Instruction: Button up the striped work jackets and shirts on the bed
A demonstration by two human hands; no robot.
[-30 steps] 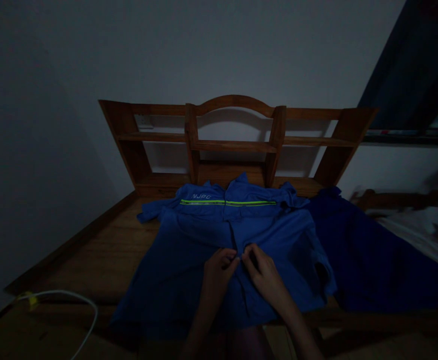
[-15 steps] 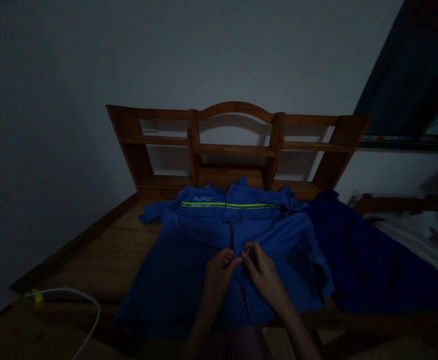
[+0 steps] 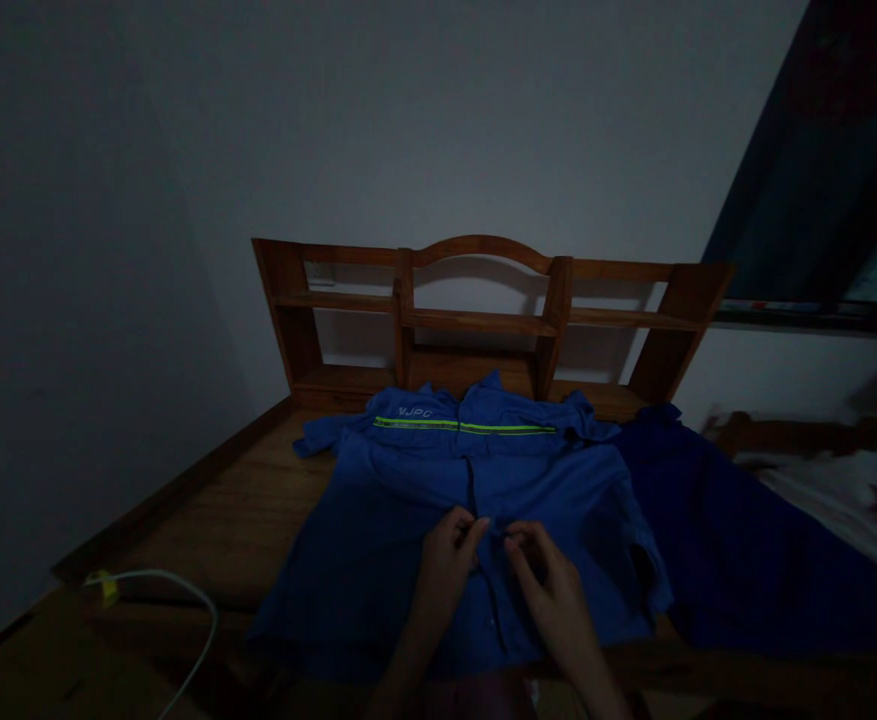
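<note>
A blue work shirt (image 3: pixel 408 520) lies spread on the wooden desk, its front facing up and its upper part bunched towards the shelf. Across the chest runs a yellow-green and grey stripe, with the letters NJPC above it. My left hand (image 3: pixel 449 555) pinches one edge of the front opening near the middle. Just to its right, my right hand (image 3: pixel 547 575) has thumb and forefinger pressed together on the other edge. The opening gapes above and below my hands. Dim light hides any button between the fingertips.
A wooden shelf unit (image 3: pixel 475 322) stands at the back of the desk (image 3: pixel 235 500). Darker blue cloth (image 3: pixel 738 530) lies to the right of the shirt. A pale cable (image 3: pixel 205 600) with a yellow tag (image 3: pixel 108 588) hangs at the left front edge. White fabric (image 3: pixel 850 495) lies beyond, far right.
My hands have moved slightly apart at the opening, the right one shifting rightwards. The whole view has tilted, so the desk and shirt appear a little lower.
</note>
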